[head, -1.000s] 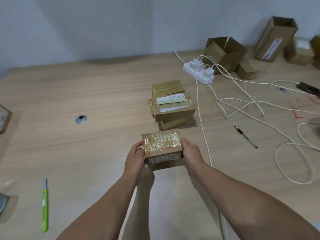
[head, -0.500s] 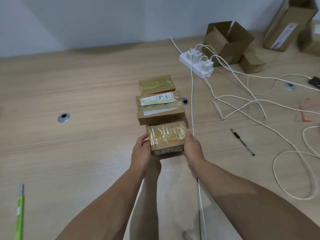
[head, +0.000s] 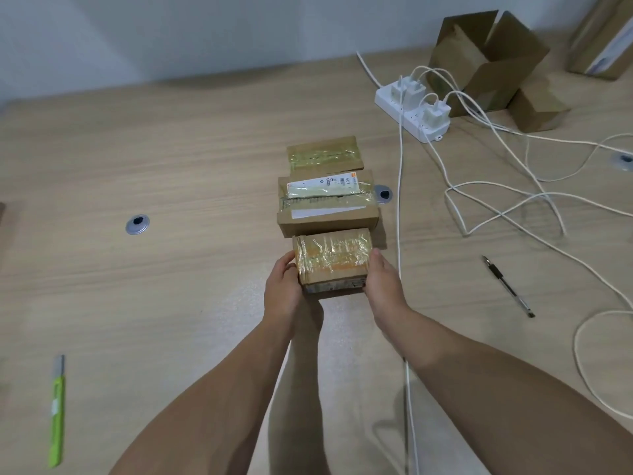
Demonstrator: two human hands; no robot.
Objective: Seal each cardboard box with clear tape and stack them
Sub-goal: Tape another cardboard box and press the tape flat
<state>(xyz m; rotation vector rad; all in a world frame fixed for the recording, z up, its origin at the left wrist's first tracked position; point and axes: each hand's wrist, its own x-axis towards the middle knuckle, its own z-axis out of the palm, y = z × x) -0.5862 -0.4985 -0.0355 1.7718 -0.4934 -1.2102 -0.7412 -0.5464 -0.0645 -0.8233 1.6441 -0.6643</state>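
Note:
A small cardboard box (head: 331, 258) wrapped in crinkled clear tape is held between my hands above the table. My left hand (head: 282, 289) grips its left side and my right hand (head: 382, 282) grips its right side. Just beyond it sits a wider taped box with a white label (head: 327, 200), resting on top of another box. A third taped box (head: 323, 155) lies behind that one. The held box's far edge overlaps the labelled box's near face.
A green utility knife (head: 57, 411) lies at the near left. A black pen (head: 508, 286) lies right of my hands. White cables (head: 486, 207) run from a power strip (head: 412, 111). Open cardboard boxes (head: 486, 63) stand at the back right. Two metal grommets (head: 137, 223) sit in the wooden table.
Both hands have carried the small taped box forward, from open table toward the labelled box, until it sits right against that box's near side.

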